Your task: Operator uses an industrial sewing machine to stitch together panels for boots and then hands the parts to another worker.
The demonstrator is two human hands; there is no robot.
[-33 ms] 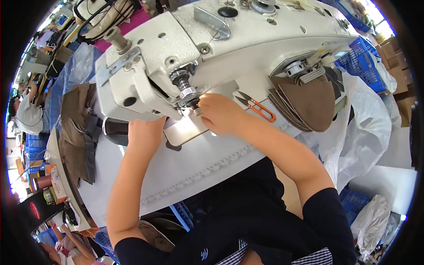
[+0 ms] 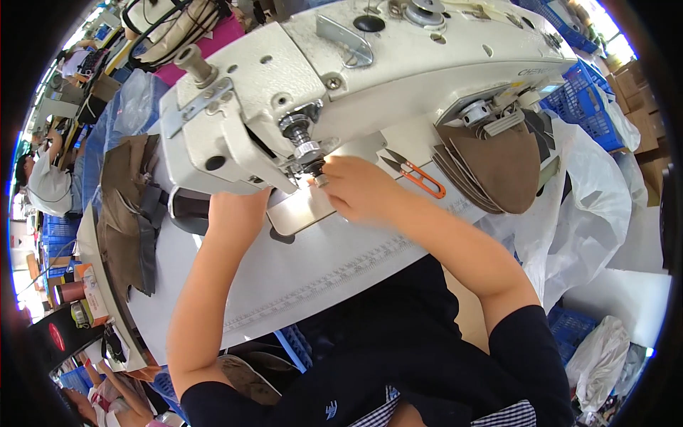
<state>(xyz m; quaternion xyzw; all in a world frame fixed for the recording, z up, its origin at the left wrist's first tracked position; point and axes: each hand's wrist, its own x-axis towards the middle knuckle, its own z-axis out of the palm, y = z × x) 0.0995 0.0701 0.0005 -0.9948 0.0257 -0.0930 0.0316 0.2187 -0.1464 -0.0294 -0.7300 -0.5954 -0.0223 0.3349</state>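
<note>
A white sewing machine [image 2: 398, 78] spans the work table, its head standing over both hands. My left hand [image 2: 240, 213] reaches under the machine head, and its fingers are hidden there. Beside that wrist shows a dark brown piece [image 2: 191, 208], mostly covered by the machine. Close to the needle area, my right hand [image 2: 359, 188] has its fingers curled in; whatever is between them cannot be made out. Under and between the hands is the metal bed plate [image 2: 302, 213]. Orange-handled thread snips [image 2: 423, 179] lie to the right of my right hand.
Stacked brown cut pieces [image 2: 501, 167] lie under the machine arm at right. More brown and grey pieces [image 2: 121, 213] are heaped at the left edge. A printed ruler strip [image 2: 320, 293] runs along the white table [image 2: 192, 263]. Clear plastic bags [image 2: 583, 206] hang at right.
My right hand sits slightly lower relative to the needle area. The whole view has shifted a little; the snips and stacks stay in place.
</note>
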